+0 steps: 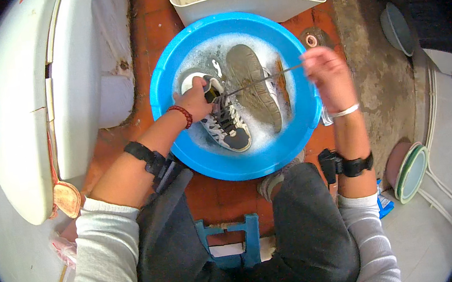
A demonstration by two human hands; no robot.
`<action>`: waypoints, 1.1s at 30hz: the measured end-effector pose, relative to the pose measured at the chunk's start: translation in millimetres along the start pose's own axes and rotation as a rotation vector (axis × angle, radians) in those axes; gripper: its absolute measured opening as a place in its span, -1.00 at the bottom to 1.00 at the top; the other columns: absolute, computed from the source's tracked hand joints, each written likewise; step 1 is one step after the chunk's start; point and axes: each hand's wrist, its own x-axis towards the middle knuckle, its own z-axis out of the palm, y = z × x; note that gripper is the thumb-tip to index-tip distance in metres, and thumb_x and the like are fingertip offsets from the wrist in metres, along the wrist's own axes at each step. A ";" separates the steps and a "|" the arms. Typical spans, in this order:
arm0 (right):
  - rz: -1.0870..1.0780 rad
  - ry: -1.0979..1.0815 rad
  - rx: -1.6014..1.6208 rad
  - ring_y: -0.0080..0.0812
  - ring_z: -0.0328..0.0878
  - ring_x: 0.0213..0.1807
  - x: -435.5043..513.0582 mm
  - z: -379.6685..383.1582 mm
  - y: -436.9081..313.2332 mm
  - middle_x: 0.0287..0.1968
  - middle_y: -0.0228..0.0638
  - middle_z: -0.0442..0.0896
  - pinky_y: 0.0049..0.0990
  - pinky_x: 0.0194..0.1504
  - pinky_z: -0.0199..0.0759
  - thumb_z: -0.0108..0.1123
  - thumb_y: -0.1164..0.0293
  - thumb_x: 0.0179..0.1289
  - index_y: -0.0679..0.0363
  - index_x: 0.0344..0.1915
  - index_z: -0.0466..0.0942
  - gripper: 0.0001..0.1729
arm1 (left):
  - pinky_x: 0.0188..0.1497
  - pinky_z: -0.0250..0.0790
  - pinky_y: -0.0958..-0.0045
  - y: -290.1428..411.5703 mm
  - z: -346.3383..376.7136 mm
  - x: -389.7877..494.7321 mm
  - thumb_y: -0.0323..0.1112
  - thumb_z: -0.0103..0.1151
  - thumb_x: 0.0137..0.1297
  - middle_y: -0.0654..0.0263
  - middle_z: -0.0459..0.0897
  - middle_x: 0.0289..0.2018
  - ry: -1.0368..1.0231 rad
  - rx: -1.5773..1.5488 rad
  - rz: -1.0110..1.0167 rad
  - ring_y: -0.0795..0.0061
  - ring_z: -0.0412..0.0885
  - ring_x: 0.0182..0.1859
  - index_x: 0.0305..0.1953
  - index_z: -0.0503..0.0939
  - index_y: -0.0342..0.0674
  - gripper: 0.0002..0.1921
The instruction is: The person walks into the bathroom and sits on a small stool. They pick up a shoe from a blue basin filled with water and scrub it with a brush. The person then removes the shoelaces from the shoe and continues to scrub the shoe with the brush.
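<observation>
A blue plastic basin [241,172] of foamy water stands on the floor before me. In it lies a white and black sneaker [229,130], upright, its toe towards me. My left hand [195,101] grips this sneaker around the ankle opening and tongue. From the laced part a dark shoelace [261,81] stretches taut to the right, its far part pinched in my right hand [328,76], slightly blurred over the basin's right rim. Beside it the second sneaker [253,84] rests on its side with the brown sole facing up. A brown brush-like strip [281,81] sits partly in foam along the right wall.
A white plastic bin [245,7] stands just behind the basin. To the left is a white toilet [74,74]. A floor drain [311,41] lies right of the basin; stacked basins [413,173] lean farther right. A blue stool [232,260] is between my legs.
</observation>
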 end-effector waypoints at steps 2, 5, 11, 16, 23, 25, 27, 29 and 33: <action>-0.103 0.066 0.244 -0.65 0.37 -0.44 1.5 -37.5 -27.2 -0.41 -0.48 0.53 -0.66 -0.41 0.29 0.19 0.53 0.25 0.16 -0.19 0.56 -0.88 | 0.28 -0.20 -0.36 -4.7 1.6 6.5 -0.14 0.29 0.13 0.09 0.64 -0.13 -0.057 -0.053 -0.015 0.03 0.54 0.06 0.03 0.18 -0.06 -0.44; -0.240 0.292 0.483 -0.59 0.41 -0.42 1.0 -58.5 -43.2 -0.35 -0.34 0.57 -0.67 -0.40 0.32 0.13 0.55 0.30 0.25 -0.08 0.50 -0.81 | -0.27 0.33 0.22 -8.6 3.7 4.6 -0.38 0.23 0.17 0.26 0.56 -0.50 0.000 -0.093 0.116 0.34 0.57 -0.38 -0.11 0.25 -0.13 -0.64; -0.180 0.282 0.309 -0.47 0.55 -0.24 3.0 -17.8 -13.5 -0.21 -0.23 0.63 -0.56 -0.19 0.45 0.15 0.49 0.31 0.27 0.06 0.42 -0.67 | 0.12 0.04 -0.04 14.4 1.2 -17.5 -0.33 0.09 0.16 0.40 0.62 -0.30 0.183 0.125 0.214 0.18 0.52 -0.05 -0.15 0.56 0.13 -0.78; -0.120 0.054 -0.428 -0.35 0.48 0.04 -11.0 28.9 44.1 0.05 -0.24 0.52 -0.41 0.05 0.44 0.25 0.48 0.19 0.12 0.13 0.42 -0.52 | 0.18 -0.01 0.02 34.8 3.2 -31.0 -0.27 0.15 0.15 0.43 0.61 -0.23 0.200 0.080 0.298 0.30 0.40 0.09 -0.13 0.63 0.14 -0.77; -0.321 -0.242 -0.718 -0.15 0.48 0.00 -34.0 88.2 78.7 -0.05 -0.22 0.46 -0.33 0.02 0.42 0.36 0.46 0.04 0.10 -0.01 0.50 -0.55 | 0.10 0.16 0.24 22.5 2.3 -37.5 -0.14 0.17 0.17 0.48 0.68 -0.29 0.081 -0.042 0.389 0.36 0.53 -0.04 -0.19 0.67 0.10 -0.81; -0.375 -0.230 -0.737 -0.14 0.51 -0.09 -29.5 97.0 77.5 -0.15 -0.21 0.50 -0.31 -0.09 0.42 0.38 0.40 0.01 0.13 -0.19 0.55 -0.68 | 0.02 0.25 0.33 20.3 1.5 -34.5 -0.13 0.17 0.19 0.45 0.69 -0.35 0.029 -0.070 0.366 0.43 0.59 -0.16 -0.20 0.68 0.06 -0.80; -0.328 -0.207 -0.691 -0.15 0.54 -0.18 -25.7 97.9 78.7 -0.26 -0.21 0.52 -0.32 -0.14 0.43 0.37 0.40 0.03 0.17 -0.29 0.56 -0.77 | -0.05 0.31 0.39 18.6 2.3 -31.9 -0.12 0.17 0.22 0.43 0.70 -0.41 -0.010 -0.171 0.364 0.50 0.62 -0.27 -0.21 0.69 0.02 -0.80; -0.231 -0.145 -0.567 -0.22 0.55 -0.27 -23.9 93.8 83.9 -0.33 -0.24 0.55 -0.35 -0.19 0.43 0.35 0.40 0.06 0.19 -0.37 0.55 -0.83 | -0.11 0.34 0.42 16.2 5.6 -31.5 -0.12 0.15 0.26 0.41 0.70 -0.47 -0.075 -0.317 0.320 0.58 0.62 -0.36 -0.23 0.69 -0.01 -0.80; 0.014 0.118 -0.110 -0.44 0.56 -0.38 -12.4 55.6 79.0 -0.37 -0.36 0.63 -0.45 -0.31 0.39 0.27 0.43 0.17 0.16 -0.45 0.53 -0.89 | -0.16 0.38 0.48 7.7 4.3 -28.4 -0.19 0.12 0.32 0.44 0.69 -0.47 -0.201 -0.317 0.220 0.68 0.58 -0.37 -0.21 0.70 -0.06 -0.81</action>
